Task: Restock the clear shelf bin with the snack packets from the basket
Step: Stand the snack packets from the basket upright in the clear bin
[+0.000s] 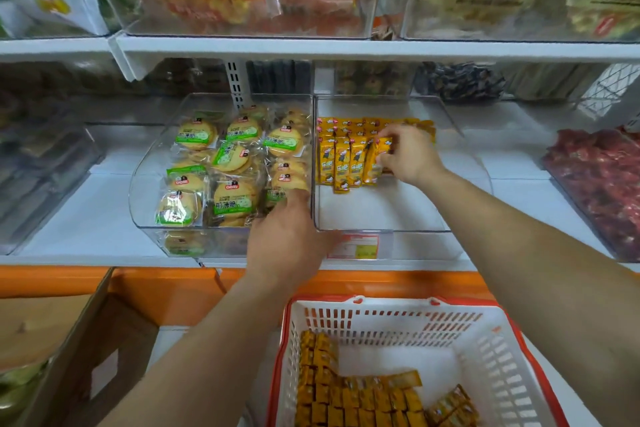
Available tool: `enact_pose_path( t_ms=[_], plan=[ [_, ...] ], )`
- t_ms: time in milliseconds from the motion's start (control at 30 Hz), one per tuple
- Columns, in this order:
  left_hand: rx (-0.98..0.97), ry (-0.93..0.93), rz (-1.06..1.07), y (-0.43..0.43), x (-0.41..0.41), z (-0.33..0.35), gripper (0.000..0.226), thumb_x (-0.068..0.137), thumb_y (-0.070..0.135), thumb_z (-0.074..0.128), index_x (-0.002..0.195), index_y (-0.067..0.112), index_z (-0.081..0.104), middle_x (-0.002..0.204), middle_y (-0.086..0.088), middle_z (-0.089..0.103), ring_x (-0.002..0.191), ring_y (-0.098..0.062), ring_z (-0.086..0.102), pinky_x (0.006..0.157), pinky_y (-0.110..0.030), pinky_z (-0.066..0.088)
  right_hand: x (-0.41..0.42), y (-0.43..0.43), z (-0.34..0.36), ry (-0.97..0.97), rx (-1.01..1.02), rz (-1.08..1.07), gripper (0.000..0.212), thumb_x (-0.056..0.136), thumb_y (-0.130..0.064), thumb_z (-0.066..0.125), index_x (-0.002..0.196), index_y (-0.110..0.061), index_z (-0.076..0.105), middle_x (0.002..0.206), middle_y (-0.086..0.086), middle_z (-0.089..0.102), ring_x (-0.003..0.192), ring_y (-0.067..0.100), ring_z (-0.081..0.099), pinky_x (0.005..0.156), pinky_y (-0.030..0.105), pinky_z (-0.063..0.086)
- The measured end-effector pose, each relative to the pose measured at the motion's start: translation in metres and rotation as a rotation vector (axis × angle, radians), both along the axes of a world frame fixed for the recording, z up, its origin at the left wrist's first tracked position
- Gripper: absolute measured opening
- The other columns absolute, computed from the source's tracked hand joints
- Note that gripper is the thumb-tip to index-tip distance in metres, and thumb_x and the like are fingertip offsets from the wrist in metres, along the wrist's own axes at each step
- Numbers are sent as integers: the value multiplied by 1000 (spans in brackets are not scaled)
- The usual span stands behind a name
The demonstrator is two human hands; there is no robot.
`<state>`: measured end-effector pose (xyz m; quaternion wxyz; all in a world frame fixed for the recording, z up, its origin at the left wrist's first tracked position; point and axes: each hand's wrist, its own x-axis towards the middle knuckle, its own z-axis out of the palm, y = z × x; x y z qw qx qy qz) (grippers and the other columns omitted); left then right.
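**Two short rows in the bin, a large share of the stock waiting in the basket**

Right hand (408, 156): fingers and thumb are pinching one yellow packet (379, 158) and setting it upright at the right end of the front row, inside the clear shelf bin (381, 229).

Left hand (287, 236): it is lying over the front corner where this bin meets the neighbouring bin (145, 184), thumb stretching along the front rim. The fingers are hidden behind the hand, so I cannot tell whether they are curling round the rim or only resting there. It is carrying no packet.

Bin contents: packets are standing in rows toward the back left. The front floor and the right side are showing bare.

Basket (502, 357), below the shelf edge: many snack packets (363, 402) are lying packed along its left side and bottom.

Judgement: restocking is looking under way but far from finished, with more left in the basket than placed.

Surroundings: biscuit packs (232, 156) are filling the neighbouring bin, a price label (356, 246) is hanging on the shelf front, and a cardboard box (86, 340) is sitting at lower left.
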<state>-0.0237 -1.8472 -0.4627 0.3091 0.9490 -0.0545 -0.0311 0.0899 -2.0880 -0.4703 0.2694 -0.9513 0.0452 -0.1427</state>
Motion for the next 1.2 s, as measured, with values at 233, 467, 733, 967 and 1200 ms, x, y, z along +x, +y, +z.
enact_pose_path(
  t_ms=[233, 467, 733, 967, 1200],
  plan=[
    [47, -26, 16, -4, 1, -1, 68, 80, 52, 79, 133, 25, 46, 126, 4, 67, 113, -24, 64, 97, -51, 51, 17, 10, -20, -12, 16, -115, 49, 82, -12, 78, 126, -11, 57, 103, 13, 71, 98, 30, 67, 77, 30, 49],
    [-6, 16, 23, -3, 1, 10, 67, 80, 50, 81, 133, 24, 49, 123, 4, 68, 106, -23, 67, 90, -49, 57, 0, 6, -6, 94, 13, -152, 49, 82, -21, 77, 123, -7, 53, 108, 14, 67, 102, 33, 64, 76, 35, 50],
    [-136, -204, -56, -16, -33, 39, 45, 89, 40, 75, 128, 28, 56, 114, 11, 61, 99, -14, 63, 83, -42, 59, -123, -9, 54, -13, 0, 32, 20, 79, -29, 77, 88, -28, 59, 98, -4, 65, 89, 18, 62, 78, 32, 50],
    [137, 219, -546, -60, -102, -38, 39, 92, 40, 71, 125, 22, 61, 120, 4, 66, 100, -14, 59, 87, -27, 49, -241, -32, -7, 262, -21, 100, 11, 76, -32, 71, 82, -30, 63, 74, -19, 62, 72, 4, 60, 65, 25, 47],
    [294, 458, -553, -74, -128, -160, 39, 100, 41, 57, 132, 18, 54, 133, -4, 58, 116, -25, 57, 92, -35, 49, -278, -60, -161, 724, 7, 106, 11, 85, -23, 72, 92, -17, 65, 93, -2, 67, 97, 22, 66, 80, 30, 49]
  ],
)
